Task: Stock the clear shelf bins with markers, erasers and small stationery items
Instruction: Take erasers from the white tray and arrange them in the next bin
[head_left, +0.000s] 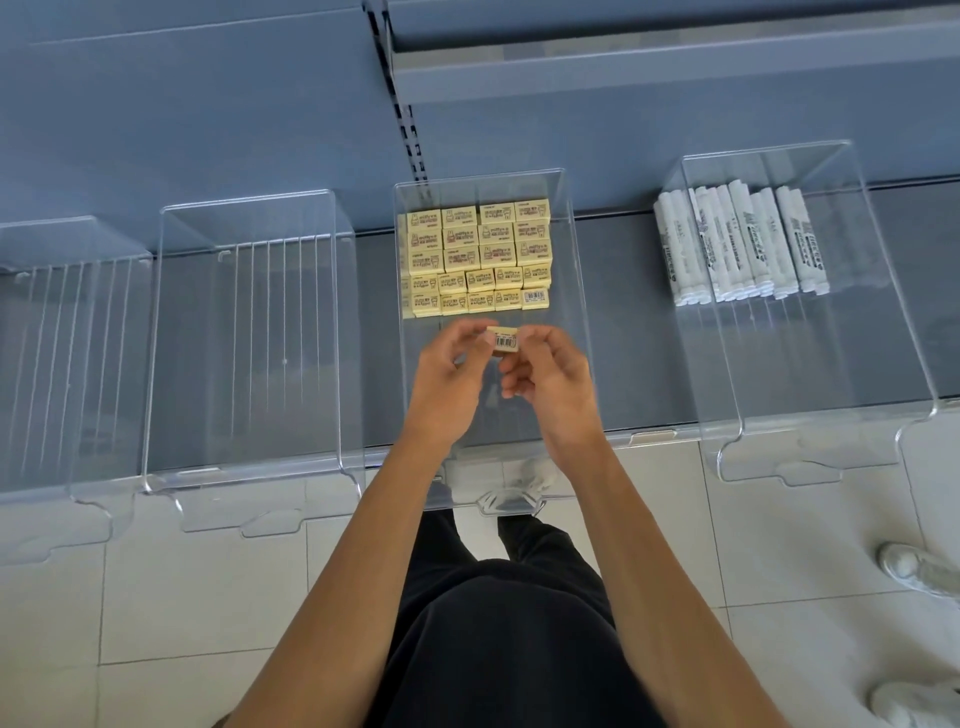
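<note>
**Hands.** Both hands meet over the front half of the eraser bin (574, 332), the landmark for every position below. The left hand (447, 374) and the right hand (550, 379) pinch one eraser (503, 340) between thumb and fingertips, the left at its left end and the right at its right end. Their other fingers are loosely curled and hold nothing else. The eraser appears to be held clear of the bin floor, barcode face up. Its long axis runs left to right, parallel to the rows behind it.

**Rows.** The rows (475, 260) fill the rear half of the eraser bin with yellow erasers packed edge to edge. The held eraser sits just in front of the front row, with a strip of bare bin floor beneath and around it.

**Step in hand (judgement).** The eraser is likely being placed to start a new row. The move would be a short reach forward and down. No turn should be needed, since the axis already matches the rows. Both hands are about equally near, and the left lies closer to the bin's left wall.

**Surroundings.** Right of the eraser bin, well apart, stands the marker bin (810, 364). White markers (743, 244) lie at its rear, long axes front to back. Just left of the eraser bin is an empty bin (249, 364), with a second bin (62, 364) beyond it. All stand on a grey shelf (634, 322). Tiled floor (208, 597) lies below the bin fronts.
</note>
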